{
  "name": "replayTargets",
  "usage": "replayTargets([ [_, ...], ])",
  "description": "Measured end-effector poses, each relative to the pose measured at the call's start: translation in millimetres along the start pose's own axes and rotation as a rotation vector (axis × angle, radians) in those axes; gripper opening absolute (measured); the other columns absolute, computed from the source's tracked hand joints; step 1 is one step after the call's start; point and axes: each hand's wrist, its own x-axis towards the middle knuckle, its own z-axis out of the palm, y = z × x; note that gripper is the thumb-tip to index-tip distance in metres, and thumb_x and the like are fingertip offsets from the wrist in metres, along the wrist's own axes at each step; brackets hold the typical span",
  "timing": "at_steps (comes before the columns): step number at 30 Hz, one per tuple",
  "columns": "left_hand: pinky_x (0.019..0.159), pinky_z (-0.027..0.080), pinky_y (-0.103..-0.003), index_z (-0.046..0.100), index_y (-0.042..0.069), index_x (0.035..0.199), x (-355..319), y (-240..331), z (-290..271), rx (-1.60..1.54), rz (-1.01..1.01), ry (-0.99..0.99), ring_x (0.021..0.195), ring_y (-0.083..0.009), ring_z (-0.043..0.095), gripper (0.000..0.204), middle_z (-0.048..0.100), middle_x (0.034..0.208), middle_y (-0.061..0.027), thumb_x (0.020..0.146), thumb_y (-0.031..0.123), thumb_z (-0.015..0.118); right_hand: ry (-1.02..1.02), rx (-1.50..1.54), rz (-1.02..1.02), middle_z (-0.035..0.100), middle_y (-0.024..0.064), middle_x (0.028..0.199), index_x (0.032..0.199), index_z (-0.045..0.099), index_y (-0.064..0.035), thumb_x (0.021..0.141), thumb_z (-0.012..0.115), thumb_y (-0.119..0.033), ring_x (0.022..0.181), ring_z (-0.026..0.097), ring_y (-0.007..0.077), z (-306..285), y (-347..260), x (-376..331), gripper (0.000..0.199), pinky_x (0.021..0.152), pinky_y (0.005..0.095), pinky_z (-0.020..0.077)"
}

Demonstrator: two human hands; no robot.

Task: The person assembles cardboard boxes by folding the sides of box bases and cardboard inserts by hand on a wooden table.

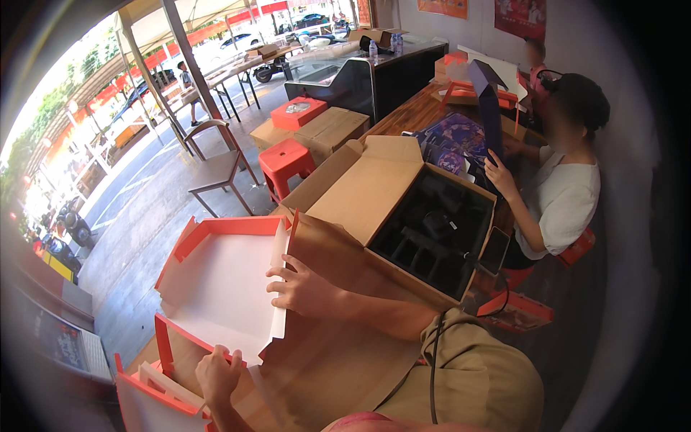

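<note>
A partly folded cardboard gift box (223, 281), orange-red outside and white inside, lies tilted in front of me. My right hand (306, 288) grips its right wall, fingers curled over the upright edge. At the near edge, my left hand (218, 374) is closed on the orange-red flap, beside the box's near corner. The far wall stands folded up, while the near flap hangs outward. Close to my left hand, at the lower left, is another orange-red and white cardboard piece (155, 403), partly cut off by my arm.
An open brown carton (381, 180) with black foam and dark equipment stands beyond my right arm. At right, another person (565, 187) holds a dark purple cardboard piece (486, 108). A red stool (286, 164), a chair (219, 165) and brown cartons (331, 133) stand farther off. A black cable (436, 360) crosses my lap.
</note>
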Motion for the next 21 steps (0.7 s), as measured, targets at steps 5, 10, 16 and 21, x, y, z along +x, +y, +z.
replayTargets([
  [5,0.08,0.056,-0.052,0.073,0.003,0.102,0,7,-5,-0.012,-0.032,-0.044,0.084,-0.0408,0.074,0.042,0.075,0.08,-0.0185,0.098,0.044,0.066,0.0,0.001,-0.017,0.072,-0.0028,0.114,0.091,0.078,-0.0183,0.09,0.07,-0.016,0.132,0.059,0.0213,0,1,-1,0.009,0.12,0.0553,0.0409],
  [10,0.079,0.055,-0.053,0.071,0.002,0.11,1,14,-4,-0.085,-0.018,0.045,0.084,-0.0411,0.074,0.043,0.076,0.083,-0.019,0.1,0.043,0.064,0.039,-0.007,0.029,0.072,-0.0009,0.108,0.09,0.078,-0.0155,0.084,0.07,-0.014,0.122,0.065,0.0202,-13,20,4,0.01,0.111,0.0477,0.0494],
  [16,0.07,0.054,-0.049,0.063,0.003,0.126,1,33,7,-0.256,0.202,0.157,0.079,-0.0381,0.072,0.036,0.072,0.082,-0.0158,0.1,0.027,0.069,-0.009,-0.021,0.186,0.074,0.0009,0.104,0.085,0.08,-0.0127,0.083,0.067,-0.009,0.12,0.066,0.0229,-26,58,-3,0.013,0.101,0.044,0.0535],
  [21,0.062,0.053,-0.044,0.065,0.005,0.124,1,47,16,-0.209,0.374,0.214,0.072,-0.0323,0.072,0.03,0.071,0.076,-0.0132,0.098,0.02,0.069,0.035,-0.069,0.281,0.074,0.002,0.11,0.084,0.081,-0.0138,0.085,0.067,-0.002,0.125,0.065,0.0256,-43,80,-9,0.019,0.104,0.0441,0.0519],
])
